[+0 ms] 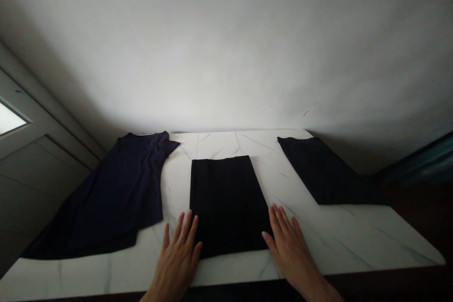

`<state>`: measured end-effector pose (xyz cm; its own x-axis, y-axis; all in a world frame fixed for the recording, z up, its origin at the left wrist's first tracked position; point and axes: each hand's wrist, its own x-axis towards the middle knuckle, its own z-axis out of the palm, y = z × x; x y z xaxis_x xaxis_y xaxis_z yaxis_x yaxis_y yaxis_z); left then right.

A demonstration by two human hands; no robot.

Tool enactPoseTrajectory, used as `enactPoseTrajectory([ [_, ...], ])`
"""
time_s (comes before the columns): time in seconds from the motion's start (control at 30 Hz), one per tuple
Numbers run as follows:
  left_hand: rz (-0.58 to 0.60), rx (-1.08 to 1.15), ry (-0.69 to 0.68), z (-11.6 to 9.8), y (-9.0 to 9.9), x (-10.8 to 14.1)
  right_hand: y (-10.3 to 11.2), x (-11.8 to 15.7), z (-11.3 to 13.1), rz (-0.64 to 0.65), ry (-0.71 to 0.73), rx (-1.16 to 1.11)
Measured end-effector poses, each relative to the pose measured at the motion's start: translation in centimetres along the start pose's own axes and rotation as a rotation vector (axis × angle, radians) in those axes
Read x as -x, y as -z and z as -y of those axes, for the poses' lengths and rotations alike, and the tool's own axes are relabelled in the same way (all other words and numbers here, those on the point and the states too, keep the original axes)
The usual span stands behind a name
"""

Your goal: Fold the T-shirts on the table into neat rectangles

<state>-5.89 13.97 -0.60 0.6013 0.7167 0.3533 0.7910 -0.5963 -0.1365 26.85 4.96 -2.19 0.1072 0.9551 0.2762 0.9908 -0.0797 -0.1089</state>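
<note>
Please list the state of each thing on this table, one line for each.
left hand, open, fingers spread, at the black garment's near left side
right hand, open, fingers spread, at its near right side
black garment, folded flat
navy garment, spread out, wrinkled
dark garment, folded flat

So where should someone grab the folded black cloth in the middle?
Grip the folded black cloth by its two long sides, from the near end: it lies flat and squared, and the left hand and right hand sit beside those edges.
</note>
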Motion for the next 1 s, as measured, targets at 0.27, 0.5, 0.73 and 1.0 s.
enactPoseTrajectory([
  [0.27, -0.042, -0.004, -0.232, -2.5, 1.5, 0.6, 0.2, 2.1, 1.0, 0.046, 0.123, -0.014],
  [0.5, -0.055, -0.004, -0.283, -1.9, 2.7, 3.3, 3.0, -2.0, 2.0, 0.057, 0.247, -0.122],
  [0.73, -0.068, -0.027, -0.256, -2.4, 1.8, 3.2, 2.8, -12.0, 13.0, 0.518, 0.802, -0.4],
  [1.0, -0.133, -0.084, -0.267, -1.7, 1.1, 3.6, -1.7, -22.7, 13.5, 0.468, 0.829, -0.246],
])
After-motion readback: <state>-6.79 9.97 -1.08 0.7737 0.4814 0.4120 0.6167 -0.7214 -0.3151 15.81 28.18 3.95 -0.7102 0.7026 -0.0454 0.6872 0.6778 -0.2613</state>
